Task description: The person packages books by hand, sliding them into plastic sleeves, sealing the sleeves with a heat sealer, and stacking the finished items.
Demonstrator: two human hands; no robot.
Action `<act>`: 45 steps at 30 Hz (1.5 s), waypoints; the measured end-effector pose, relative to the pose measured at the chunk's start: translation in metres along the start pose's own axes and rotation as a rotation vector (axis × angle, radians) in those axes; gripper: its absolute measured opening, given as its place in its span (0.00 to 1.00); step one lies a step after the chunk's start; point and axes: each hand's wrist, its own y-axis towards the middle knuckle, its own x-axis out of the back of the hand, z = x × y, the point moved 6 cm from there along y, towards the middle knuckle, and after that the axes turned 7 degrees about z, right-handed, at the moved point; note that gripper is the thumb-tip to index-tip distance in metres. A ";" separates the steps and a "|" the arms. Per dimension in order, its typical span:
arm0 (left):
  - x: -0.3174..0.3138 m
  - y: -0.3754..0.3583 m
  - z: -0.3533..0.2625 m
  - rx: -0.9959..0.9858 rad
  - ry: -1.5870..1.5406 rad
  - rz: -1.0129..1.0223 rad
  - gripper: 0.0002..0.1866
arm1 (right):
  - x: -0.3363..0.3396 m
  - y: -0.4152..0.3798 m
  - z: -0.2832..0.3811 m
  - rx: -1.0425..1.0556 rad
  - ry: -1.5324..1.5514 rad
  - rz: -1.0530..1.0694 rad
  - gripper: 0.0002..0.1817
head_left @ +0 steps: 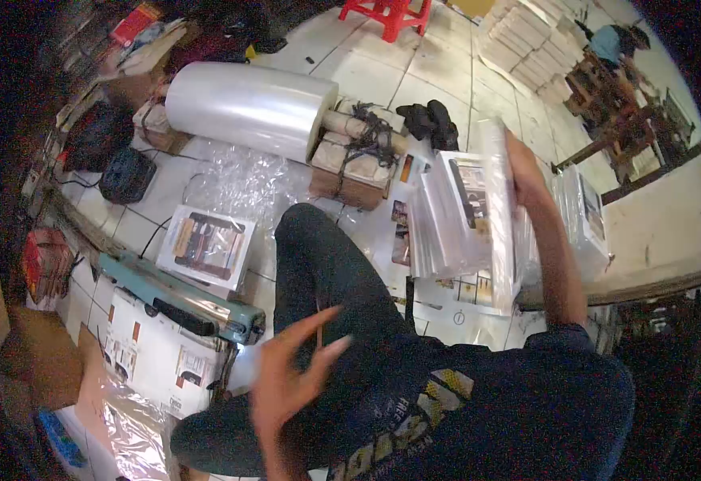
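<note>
My left hand (294, 381) is held over my lap, thumb and fingers apart, with nothing in it. My right hand (527, 172) reaches forward to a row of flat, plastic-wrapped packages (447, 224) standing on edge. It grips the edge of a tilted package in shiny clear film (496, 216); some of its fingers are hidden behind the film. More wrapped packages (581, 212) stand to the right of that forearm. Left of my knee, a single wrapped package (206, 247) with a printed picture lies flat near a teal bar-shaped sealer (182, 298).
A large roll of clear film (246, 108) lies ahead, beside a taped, cord-tied block (350, 164). Loose film (242, 180) covers floor tiles. A cardboard box (42, 353) stands at left. Farther off are a red stool (386, 16) and stacked white bundles (531, 44).
</note>
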 end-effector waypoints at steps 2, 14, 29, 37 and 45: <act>0.057 -0.061 0.049 0.135 -0.010 -0.425 0.18 | 0.026 0.024 -0.018 -0.008 -0.264 -0.109 0.43; 0.237 -0.432 0.392 0.680 0.574 -0.791 0.46 | 0.034 0.058 -0.039 0.028 -0.921 -0.237 0.32; 0.155 -0.366 0.167 0.496 0.638 -1.399 0.25 | -0.291 -0.251 0.071 0.751 -0.152 1.013 0.08; 0.053 -0.321 0.091 0.328 0.864 -1.607 0.19 | -0.388 -0.377 0.023 0.090 0.348 1.938 0.31; -0.020 -0.202 0.044 0.524 0.635 -0.783 0.26 | -0.401 -0.358 -0.013 -0.468 0.248 1.702 0.26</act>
